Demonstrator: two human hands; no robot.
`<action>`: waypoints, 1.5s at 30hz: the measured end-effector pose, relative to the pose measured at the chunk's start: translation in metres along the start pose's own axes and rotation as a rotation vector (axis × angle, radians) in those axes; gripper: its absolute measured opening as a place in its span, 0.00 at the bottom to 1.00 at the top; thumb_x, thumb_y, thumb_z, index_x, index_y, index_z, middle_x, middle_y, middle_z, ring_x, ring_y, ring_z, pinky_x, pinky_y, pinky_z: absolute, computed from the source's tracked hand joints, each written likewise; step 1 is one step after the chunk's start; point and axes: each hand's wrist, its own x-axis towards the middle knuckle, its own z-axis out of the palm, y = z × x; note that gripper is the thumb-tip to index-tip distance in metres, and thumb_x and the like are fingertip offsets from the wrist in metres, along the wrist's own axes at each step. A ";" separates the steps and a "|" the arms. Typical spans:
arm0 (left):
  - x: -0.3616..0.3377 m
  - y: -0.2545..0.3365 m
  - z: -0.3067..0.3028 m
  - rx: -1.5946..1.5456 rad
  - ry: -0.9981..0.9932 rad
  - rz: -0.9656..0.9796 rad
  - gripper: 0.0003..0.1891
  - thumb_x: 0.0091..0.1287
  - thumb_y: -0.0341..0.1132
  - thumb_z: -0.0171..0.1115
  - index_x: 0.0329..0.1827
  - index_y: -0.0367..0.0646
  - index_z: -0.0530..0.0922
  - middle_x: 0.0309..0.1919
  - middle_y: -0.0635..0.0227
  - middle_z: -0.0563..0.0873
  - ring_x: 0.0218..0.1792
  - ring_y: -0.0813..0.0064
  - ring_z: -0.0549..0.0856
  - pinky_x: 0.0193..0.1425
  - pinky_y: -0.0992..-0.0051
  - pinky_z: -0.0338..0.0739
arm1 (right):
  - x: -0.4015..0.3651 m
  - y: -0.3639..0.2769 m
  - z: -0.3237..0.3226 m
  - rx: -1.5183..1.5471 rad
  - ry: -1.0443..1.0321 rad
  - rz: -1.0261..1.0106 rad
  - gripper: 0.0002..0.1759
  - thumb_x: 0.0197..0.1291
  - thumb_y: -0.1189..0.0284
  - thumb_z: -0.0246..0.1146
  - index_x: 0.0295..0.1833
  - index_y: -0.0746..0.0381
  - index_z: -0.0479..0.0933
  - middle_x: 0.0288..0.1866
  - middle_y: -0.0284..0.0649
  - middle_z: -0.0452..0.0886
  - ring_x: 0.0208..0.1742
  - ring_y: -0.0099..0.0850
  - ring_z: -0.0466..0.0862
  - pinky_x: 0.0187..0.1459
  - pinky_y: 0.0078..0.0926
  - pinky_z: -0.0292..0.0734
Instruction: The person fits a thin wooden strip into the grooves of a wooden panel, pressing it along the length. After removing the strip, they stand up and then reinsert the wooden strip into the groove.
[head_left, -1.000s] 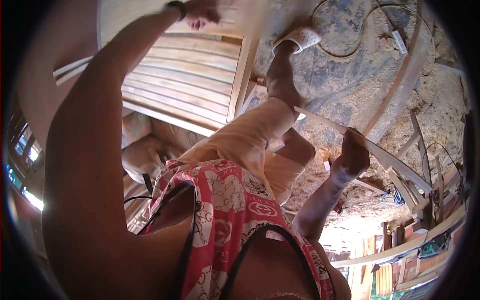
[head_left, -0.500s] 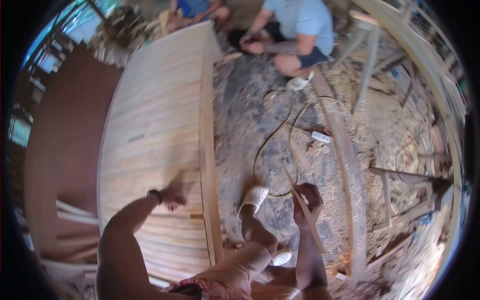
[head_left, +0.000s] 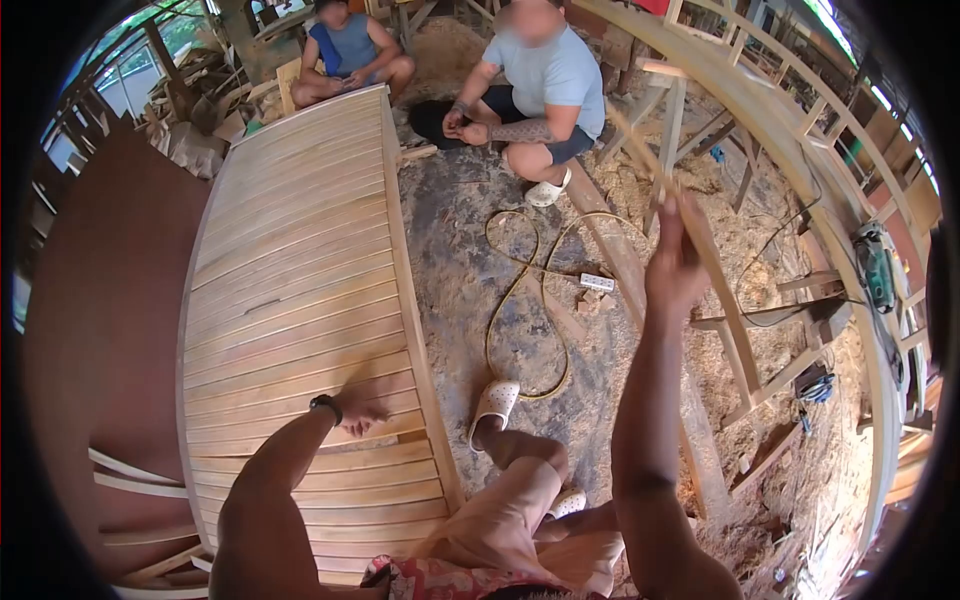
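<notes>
A long panel of pale wooden slats [head_left: 290,255] in a frame stretches out on my left. On its near part rests my left hand [head_left: 362,410], with a dark wristband and its somewhat blurred fingers stretched over the slats. There is a dark gap between slats just below that hand. My right hand [head_left: 677,255] is raised in front of me to the right, apart from the panel. Its fingers are wrapped round a long thin wooden slat [head_left: 722,290], which slants from upper left to lower right; its far end is blurred.
A person in a light blue shirt [head_left: 550,80] crouches ahead; another person [head_left: 350,55] sits beyond the panel. A yellow cord [head_left: 490,330] and white power strip [head_left: 597,282] lie on the sawdust-strewn floor. Wooden trestles [head_left: 672,120] and a green power tool [head_left: 877,265] are at right.
My right hand has lifted the wooden slat up and forward, away from beside my knee. My left hand stays on the panel. The view has tilted up, showing more of both people.
</notes>
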 end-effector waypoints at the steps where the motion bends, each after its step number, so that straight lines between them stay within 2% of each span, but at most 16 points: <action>1: -0.006 0.002 0.000 0.001 -0.004 0.009 0.31 0.65 0.60 0.79 0.38 0.32 0.88 0.32 0.56 0.92 0.32 0.64 0.94 0.36 0.63 0.93 | 0.008 -0.025 0.015 0.093 -0.023 0.084 0.12 0.75 0.71 0.70 0.56 0.66 0.87 0.46 0.43 0.91 0.45 0.30 0.88 0.47 0.31 0.84; 4: -0.016 0.016 0.000 0.138 0.035 -0.018 0.32 0.64 0.62 0.79 0.38 0.33 0.89 0.33 0.56 0.93 0.33 0.63 0.94 0.38 0.63 0.93 | -0.009 -0.081 0.062 0.268 -0.212 -0.101 0.11 0.73 0.73 0.70 0.57 0.63 0.87 0.50 0.40 0.91 0.54 0.30 0.88 0.57 0.30 0.84; 6: -0.020 0.022 -0.001 0.165 0.036 0.010 0.30 0.65 0.60 0.78 0.41 0.35 0.88 0.32 0.57 0.92 0.33 0.63 0.94 0.38 0.64 0.93 | -0.054 -0.168 0.080 0.420 -0.523 0.040 0.13 0.68 0.79 0.70 0.57 0.63 0.88 0.48 0.40 0.93 0.46 0.31 0.92 0.51 0.32 0.87; 7: -0.023 0.021 0.001 0.167 0.036 0.015 0.28 0.67 0.59 0.77 0.43 0.37 0.88 0.31 0.58 0.92 0.33 0.63 0.94 0.37 0.64 0.92 | -0.074 -0.195 0.081 0.402 -0.485 -0.261 0.13 0.67 0.79 0.69 0.55 0.64 0.88 0.46 0.44 0.93 0.43 0.35 0.93 0.46 0.34 0.89; 11: -0.008 0.010 0.003 0.176 0.074 0.059 0.27 0.67 0.58 0.78 0.41 0.37 0.88 0.31 0.59 0.92 0.32 0.65 0.94 0.35 0.64 0.91 | -0.119 -0.237 0.060 0.394 -0.630 -0.327 0.11 0.67 0.78 0.70 0.53 0.65 0.89 0.47 0.48 0.92 0.42 0.39 0.93 0.44 0.35 0.88; 16: -0.021 0.011 0.009 0.118 0.141 0.131 0.25 0.68 0.57 0.78 0.40 0.39 0.88 0.29 0.61 0.91 0.28 0.67 0.93 0.32 0.66 0.90 | -0.146 -0.221 0.001 0.181 -0.623 0.037 0.09 0.69 0.77 0.69 0.52 0.67 0.88 0.45 0.51 0.92 0.41 0.42 0.93 0.42 0.34 0.87; 23: -0.005 -0.003 0.003 0.160 0.118 0.294 0.23 0.69 0.54 0.78 0.46 0.40 0.86 0.25 0.64 0.87 0.22 0.69 0.88 0.26 0.66 0.86 | -0.175 -0.175 -0.063 -0.102 -0.556 -0.066 0.09 0.70 0.76 0.69 0.52 0.65 0.89 0.44 0.52 0.91 0.39 0.44 0.92 0.40 0.38 0.85; 25: 0.038 -0.016 -0.002 -0.082 0.017 0.088 0.21 0.71 0.51 0.77 0.52 0.43 0.84 0.24 0.63 0.87 0.21 0.69 0.87 0.23 0.67 0.84 | -0.156 -0.181 -0.056 -0.242 -0.603 0.017 0.11 0.70 0.72 0.69 0.54 0.62 0.89 0.43 0.51 0.91 0.39 0.48 0.91 0.41 0.43 0.85; 32: -0.013 0.001 0.021 -0.092 0.234 0.191 0.17 0.70 0.34 0.77 0.27 0.41 0.77 0.18 0.68 0.77 0.14 0.75 0.74 0.16 0.71 0.66 | -0.021 -0.161 -0.060 -0.791 -0.699 -0.236 0.15 0.65 0.64 0.66 0.55 0.49 0.91 0.45 0.43 0.92 0.48 0.45 0.91 0.51 0.43 0.86; 36: -0.005 -0.005 0.022 -0.249 0.196 0.158 0.09 0.74 0.29 0.69 0.32 0.39 0.84 0.19 0.70 0.77 0.16 0.77 0.74 0.18 0.74 0.65 | 0.037 -0.065 -0.221 -1.078 -0.825 -0.432 0.12 0.64 0.64 0.65 0.50 0.52 0.89 0.47 0.42 0.91 0.48 0.43 0.90 0.50 0.47 0.85; 37: 0.005 -0.012 0.022 -0.188 0.232 0.247 0.08 0.73 0.30 0.70 0.34 0.39 0.85 0.20 0.70 0.80 0.17 0.78 0.76 0.19 0.73 0.68 | 0.033 -0.053 -0.274 -1.456 -0.862 -0.212 0.11 0.61 0.63 0.70 0.46 0.54 0.89 0.47 0.42 0.91 0.49 0.43 0.90 0.47 0.49 0.85; 38: 0.014 -0.027 0.023 -0.134 0.278 0.329 0.07 0.73 0.31 0.71 0.36 0.40 0.86 0.21 0.70 0.82 0.18 0.78 0.79 0.21 0.73 0.71 | 0.049 0.017 -0.350 -1.861 -1.363 0.070 0.13 0.63 0.64 0.68 0.49 0.59 0.87 0.44 0.44 0.88 0.46 0.44 0.88 0.45 0.48 0.83; 39: 0.014 -0.034 0.026 -0.197 0.323 0.310 0.07 0.73 0.31 0.71 0.36 0.40 0.86 0.21 0.70 0.82 0.18 0.78 0.79 0.21 0.73 0.71 | 0.032 0.009 -0.378 -1.825 -1.112 0.434 0.11 0.61 0.64 0.68 0.43 0.57 0.89 0.39 0.42 0.90 0.44 0.46 0.90 0.44 0.52 0.83; 40: 0.010 -0.035 0.029 -0.006 0.418 0.357 0.08 0.72 0.34 0.73 0.35 0.40 0.87 0.24 0.67 0.86 0.21 0.75 0.83 0.25 0.70 0.76 | 0.007 0.087 -0.488 -1.839 -1.182 -0.619 0.18 0.61 0.55 0.67 0.45 0.56 0.90 0.39 0.43 0.91 0.44 0.50 0.90 0.42 0.59 0.83; 41: 0.005 -0.031 0.031 0.197 0.500 0.399 0.10 0.70 0.36 0.75 0.35 0.39 0.87 0.26 0.65 0.90 0.25 0.72 0.88 0.30 0.66 0.81 | -0.008 0.102 -0.517 -2.012 -1.375 0.278 0.23 0.57 0.55 0.70 0.53 0.58 0.87 0.52 0.50 0.89 0.55 0.53 0.88 0.48 0.65 0.83; 45: -0.004 -0.033 0.048 0.329 0.863 0.523 0.15 0.67 0.46 0.78 0.36 0.41 0.90 0.34 0.59 0.94 0.37 0.62 0.94 0.43 0.58 0.86 | -0.098 -0.049 -0.425 -1.662 -0.874 0.494 0.17 0.65 0.59 0.69 0.50 0.60 0.88 0.53 0.56 0.89 0.54 0.57 0.89 0.55 0.54 0.86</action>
